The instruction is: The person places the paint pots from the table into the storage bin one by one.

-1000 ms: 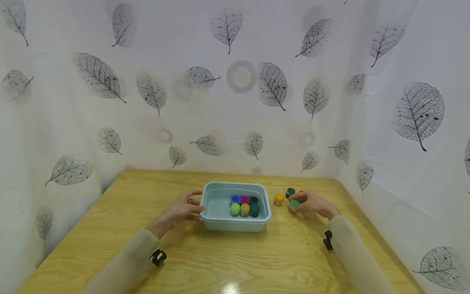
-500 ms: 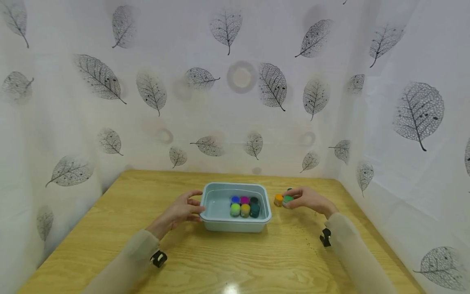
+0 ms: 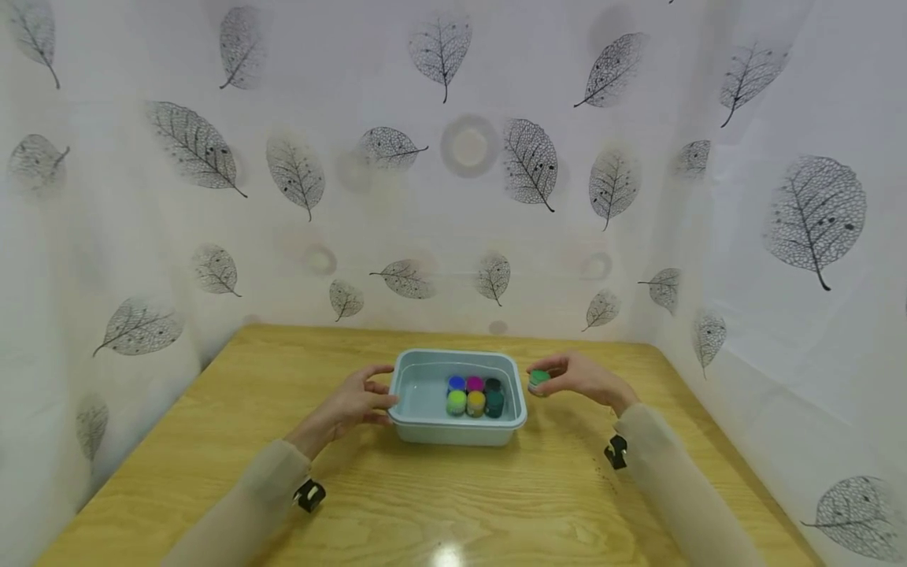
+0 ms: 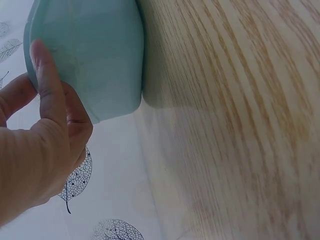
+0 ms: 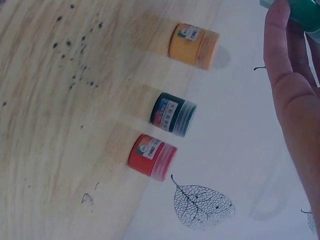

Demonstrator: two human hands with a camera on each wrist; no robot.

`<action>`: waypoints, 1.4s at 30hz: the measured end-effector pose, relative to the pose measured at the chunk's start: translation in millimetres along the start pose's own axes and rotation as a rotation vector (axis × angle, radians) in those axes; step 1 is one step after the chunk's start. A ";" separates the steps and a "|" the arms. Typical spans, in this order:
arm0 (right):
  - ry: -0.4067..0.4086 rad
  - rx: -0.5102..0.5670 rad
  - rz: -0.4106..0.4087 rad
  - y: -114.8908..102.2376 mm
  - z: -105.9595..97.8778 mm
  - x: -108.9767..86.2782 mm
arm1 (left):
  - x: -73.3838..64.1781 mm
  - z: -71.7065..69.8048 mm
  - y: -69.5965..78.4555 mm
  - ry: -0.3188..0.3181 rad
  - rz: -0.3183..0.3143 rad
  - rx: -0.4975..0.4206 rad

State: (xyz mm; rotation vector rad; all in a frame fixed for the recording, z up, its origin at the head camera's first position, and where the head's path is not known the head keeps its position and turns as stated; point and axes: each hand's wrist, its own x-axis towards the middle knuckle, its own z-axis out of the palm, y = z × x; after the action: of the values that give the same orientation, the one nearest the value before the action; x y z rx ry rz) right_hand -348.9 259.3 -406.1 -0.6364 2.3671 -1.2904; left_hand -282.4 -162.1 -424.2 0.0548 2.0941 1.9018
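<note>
A pale blue plastic tub (image 3: 457, 435) stands on the table. My left hand (image 3: 356, 403) grips its left end, thumb over the rim; the left wrist view shows the thumb (image 4: 48, 82) on the rim and bent fingers behind it. Just off the tub's right end, my right hand (image 3: 586, 379) pinches a green paint jar (image 3: 538, 379) between thumb and fingers. Small paint jars in two rows fill the right part of the tub: blue (image 3: 457, 383), magenta (image 3: 474, 383) and black (image 3: 492, 385) behind, lime (image 3: 457, 404), yellow (image 3: 475, 405) and teal (image 3: 494, 405) in front.
In the right wrist view an orange paint jar (image 5: 194, 46), a dark green one (image 5: 173, 114) and a red one (image 5: 152, 156) stand on the table; the right hand hides them in the head view. Leaf-print curtains (image 3: 468, 236) border the table (image 3: 425, 504).
My right hand has carried the green jar leftward from among the loose jars, past the orange one, to near the tub's right rim. The left hand keeps its place on the tub.
</note>
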 end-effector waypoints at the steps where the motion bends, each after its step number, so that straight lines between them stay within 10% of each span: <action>1: 0.001 -0.001 -0.001 -1.4 0.6 0.7 | -0.5 0.0 0.4 -0.005 0.000 0.001; 42: 0.075 0.049 -0.106 -53.9 74.7 46.3 | -0.6 0.0 0.4 -0.024 0.025 -0.010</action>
State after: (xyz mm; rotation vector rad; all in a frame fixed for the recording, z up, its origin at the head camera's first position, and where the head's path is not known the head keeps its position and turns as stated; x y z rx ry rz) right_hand -337.3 157.0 -403.1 -0.7195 2.3814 -1.4359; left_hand -281.9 -162.2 -423.8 0.1014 2.0774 1.9170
